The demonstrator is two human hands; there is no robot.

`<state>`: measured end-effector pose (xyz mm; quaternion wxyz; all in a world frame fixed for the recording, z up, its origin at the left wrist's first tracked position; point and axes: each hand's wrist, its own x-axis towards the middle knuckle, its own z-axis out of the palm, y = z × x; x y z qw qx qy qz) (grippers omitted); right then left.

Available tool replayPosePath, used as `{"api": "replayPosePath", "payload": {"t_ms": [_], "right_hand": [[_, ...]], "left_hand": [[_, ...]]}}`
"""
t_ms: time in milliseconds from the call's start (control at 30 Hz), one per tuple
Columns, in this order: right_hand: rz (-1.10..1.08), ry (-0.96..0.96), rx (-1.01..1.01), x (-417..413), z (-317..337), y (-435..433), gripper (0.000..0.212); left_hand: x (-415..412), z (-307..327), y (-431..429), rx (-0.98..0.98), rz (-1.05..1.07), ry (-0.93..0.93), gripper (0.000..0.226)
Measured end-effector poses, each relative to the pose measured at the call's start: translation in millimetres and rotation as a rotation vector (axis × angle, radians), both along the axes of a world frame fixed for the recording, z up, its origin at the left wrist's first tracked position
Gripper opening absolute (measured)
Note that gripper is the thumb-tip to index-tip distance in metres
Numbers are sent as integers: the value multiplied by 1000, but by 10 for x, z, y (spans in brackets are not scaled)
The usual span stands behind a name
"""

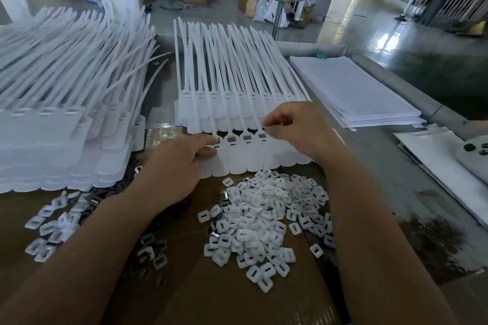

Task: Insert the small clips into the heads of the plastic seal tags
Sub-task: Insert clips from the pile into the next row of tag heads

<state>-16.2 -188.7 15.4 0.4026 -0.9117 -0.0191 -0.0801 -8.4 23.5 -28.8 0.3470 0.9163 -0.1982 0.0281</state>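
While the front strip is steadied, step in hand: a clip is judged to be going into a head near the strip's left end.
Left hand: fingers nearly straight, pressed flat on the front strip; nothing is gripped.
Right hand: thumb and forefinger are pinched shut just above the rightmost grey-filled head; a small clip is judged to be held, though it is too small to be made out.
Task's thing: the strip is laid on the cardboard, just behind the clip pile.
Next move: the pinch must be lowered square over the slot and pressed home, with the strip kept flat.
Counts: three grey-filled heads are plainly seen, one more is half hidden by left fingertips; two tag stacks; one smaller pile; clips too many to count.
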Motion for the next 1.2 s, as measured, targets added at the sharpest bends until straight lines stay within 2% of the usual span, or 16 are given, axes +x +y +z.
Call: {"api": "replayPosePath", "payload": {"t_ms": [167,367,467,667,833,1067,1200], "right_hand": [[378,162,-158,-112,11,356,12],[590,251,-307,-168,3,579,13],[591,253,-364,-168,-1,613,17],[618,267,-391,-171,18,618,8],[543,215,-206,-157,36,544,10],[469,230,-73,-150,20,455,17],[312,155,8,-96,29,332,23]], "left_hand": [[4,24,-4,25,3,-19,56],[8,67,-7,13,-13,-27,51],[23,75,0,40,-10,-38,55],[31,73,9,46,-12,-45,57],[10,70,13,43,-22,-35,48],[15,46,18,29,-13,-4,58],[23,33,14,20,4,7,61]]}}
